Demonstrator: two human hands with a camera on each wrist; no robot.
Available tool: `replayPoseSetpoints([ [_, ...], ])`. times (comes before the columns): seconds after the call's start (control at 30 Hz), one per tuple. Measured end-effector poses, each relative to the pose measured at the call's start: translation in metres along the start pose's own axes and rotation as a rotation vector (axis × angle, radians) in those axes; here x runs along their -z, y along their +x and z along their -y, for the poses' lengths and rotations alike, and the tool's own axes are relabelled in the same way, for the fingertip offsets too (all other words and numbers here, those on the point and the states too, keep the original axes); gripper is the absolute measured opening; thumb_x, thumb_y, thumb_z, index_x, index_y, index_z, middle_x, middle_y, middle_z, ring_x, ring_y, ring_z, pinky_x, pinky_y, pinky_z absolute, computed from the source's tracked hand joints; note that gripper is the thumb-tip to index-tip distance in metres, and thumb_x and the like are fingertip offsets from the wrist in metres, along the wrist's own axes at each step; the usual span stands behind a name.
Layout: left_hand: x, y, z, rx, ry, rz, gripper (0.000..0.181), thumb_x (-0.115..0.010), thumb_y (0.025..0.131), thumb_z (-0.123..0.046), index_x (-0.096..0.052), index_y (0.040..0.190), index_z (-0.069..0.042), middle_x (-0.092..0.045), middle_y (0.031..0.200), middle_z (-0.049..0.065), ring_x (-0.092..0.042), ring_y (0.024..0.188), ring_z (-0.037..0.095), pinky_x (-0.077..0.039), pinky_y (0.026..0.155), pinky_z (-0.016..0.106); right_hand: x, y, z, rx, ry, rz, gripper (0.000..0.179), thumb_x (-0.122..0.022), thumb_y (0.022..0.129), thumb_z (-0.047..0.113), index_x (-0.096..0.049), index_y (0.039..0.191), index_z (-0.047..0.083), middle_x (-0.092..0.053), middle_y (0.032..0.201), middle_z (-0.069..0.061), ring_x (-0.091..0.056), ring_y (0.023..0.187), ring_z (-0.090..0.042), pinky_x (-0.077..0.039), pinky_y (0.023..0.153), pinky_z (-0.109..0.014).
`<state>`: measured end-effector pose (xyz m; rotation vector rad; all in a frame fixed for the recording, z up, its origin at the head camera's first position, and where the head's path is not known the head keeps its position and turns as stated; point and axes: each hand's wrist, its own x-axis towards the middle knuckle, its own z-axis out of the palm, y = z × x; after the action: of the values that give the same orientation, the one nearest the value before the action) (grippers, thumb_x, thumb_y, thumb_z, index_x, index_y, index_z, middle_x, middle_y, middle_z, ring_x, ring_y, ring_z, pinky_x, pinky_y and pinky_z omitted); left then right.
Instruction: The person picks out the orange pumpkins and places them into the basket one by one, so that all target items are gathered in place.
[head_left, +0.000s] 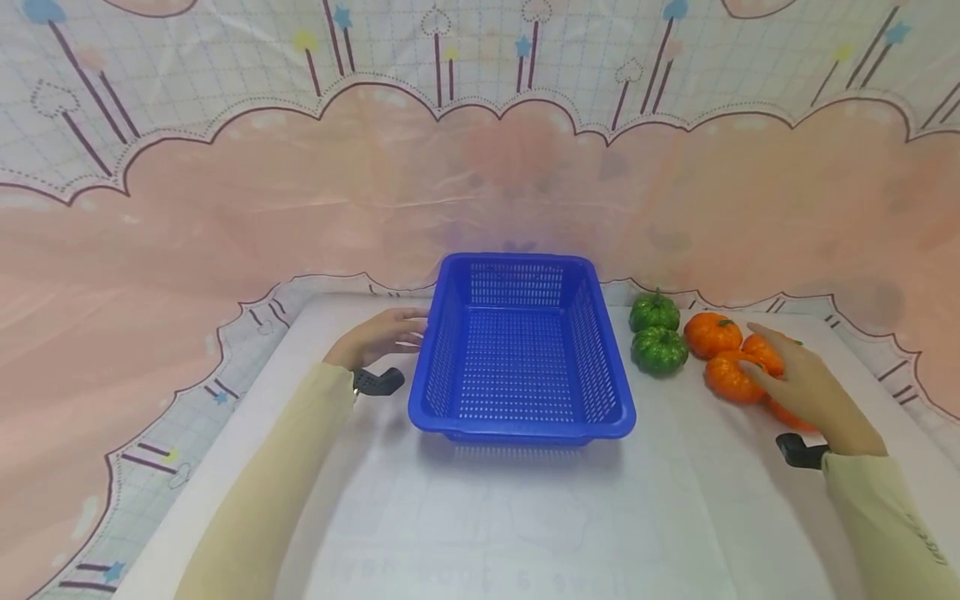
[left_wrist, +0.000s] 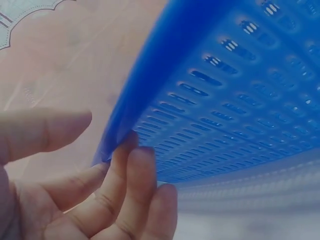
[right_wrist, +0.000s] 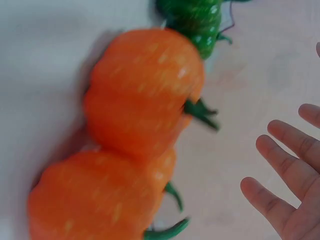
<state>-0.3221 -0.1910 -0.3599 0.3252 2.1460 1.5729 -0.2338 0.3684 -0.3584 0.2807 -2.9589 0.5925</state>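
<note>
A blue plastic basket (head_left: 517,367) with slotted walls sits mid-table. At its left side is my left hand (head_left: 381,335); in the left wrist view the fingertips (left_wrist: 137,162) touch the basket just under its rim (left_wrist: 145,75), while the thumb stays apart from it. My right hand (head_left: 798,375) hovers with spread fingers over several small orange pumpkins (head_left: 712,335), partly hiding those nearest it. In the right wrist view, the hand (right_wrist: 290,175) holds nothing, and orange pumpkins (right_wrist: 145,90) with green stems fill the left and middle.
Two green pumpkins (head_left: 659,350) stand between the basket and the orange ones. A white cloth covers the table (head_left: 510,525). Behind it hangs a pink patterned curtain (head_left: 450,192). A black device (head_left: 378,382) is strapped at each wrist.
</note>
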Motion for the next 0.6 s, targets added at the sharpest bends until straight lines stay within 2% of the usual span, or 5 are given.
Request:
replayPoseSetpoints([
  [0.17, 0.000, -0.001, 0.003, 0.003, 0.010, -0.003, 0.051, -0.043, 0.099, -0.013, -0.027, 0.144, 0.004, -0.057, 0.120, 0.014, -0.060, 0.096, 0.012, -0.038, 0.108, 0.049, 0.000, -0.005, -0.016, -0.024, 0.015, -0.017, 0.066, -0.051, 0.095, 0.034, -0.026, 0.145, 0.000, -0.033, 0.138, -0.038, -0.031, 0.120, -0.061, -0.023, 0.097, -0.073],
  [0.27, 0.001, -0.001, 0.004, 0.004, 0.019, -0.006, 0.053, -0.045, 0.098, -0.012, -0.026, 0.145, 0.003, -0.055, 0.125, 0.018, -0.060, 0.098, 0.013, -0.038, 0.108, 0.049, 0.001, -0.009, -0.023, -0.040, 0.020, -0.022, 0.066, -0.053, 0.095, 0.034, -0.026, 0.146, 0.001, -0.036, 0.135, -0.041, -0.037, 0.115, -0.060, -0.026, 0.093, -0.073],
  [0.43, 0.003, -0.002, 0.006, 0.007, 0.029, 0.004, 0.056, -0.048, 0.096, -0.012, -0.025, 0.145, 0.003, -0.060, 0.118, 0.012, -0.060, 0.096, 0.012, -0.038, 0.108, 0.048, 0.002, -0.017, -0.036, -0.072, 0.023, -0.019, 0.066, -0.053, 0.095, 0.032, -0.025, 0.145, 0.000, -0.034, 0.135, -0.042, -0.035, 0.113, -0.061, -0.026, 0.091, -0.074],
  [0.5, 0.004, -0.002, 0.006, 0.010, 0.033, 0.007, 0.056, -0.048, 0.096, -0.012, -0.025, 0.145, 0.004, -0.060, 0.117, 0.010, -0.060, 0.095, 0.011, -0.038, 0.108, 0.048, 0.003, -0.020, -0.041, -0.096, 0.023, -0.012, 0.067, -0.052, 0.095, 0.034, -0.024, 0.146, -0.001, -0.031, 0.137, -0.042, -0.030, 0.117, -0.063, -0.024, 0.093, -0.074],
  [0.6, 0.005, -0.002, 0.006, 0.019, 0.044, 0.008, 0.056, -0.048, 0.096, -0.013, -0.025, 0.145, 0.005, -0.058, 0.122, 0.015, -0.060, 0.096, 0.011, -0.038, 0.109, 0.048, 0.004, -0.024, -0.047, -0.137, 0.015, 0.014, 0.071, -0.050, 0.095, 0.038, -0.020, 0.146, -0.001, -0.028, 0.138, -0.042, -0.028, 0.118, -0.062, -0.023, 0.093, -0.075],
])
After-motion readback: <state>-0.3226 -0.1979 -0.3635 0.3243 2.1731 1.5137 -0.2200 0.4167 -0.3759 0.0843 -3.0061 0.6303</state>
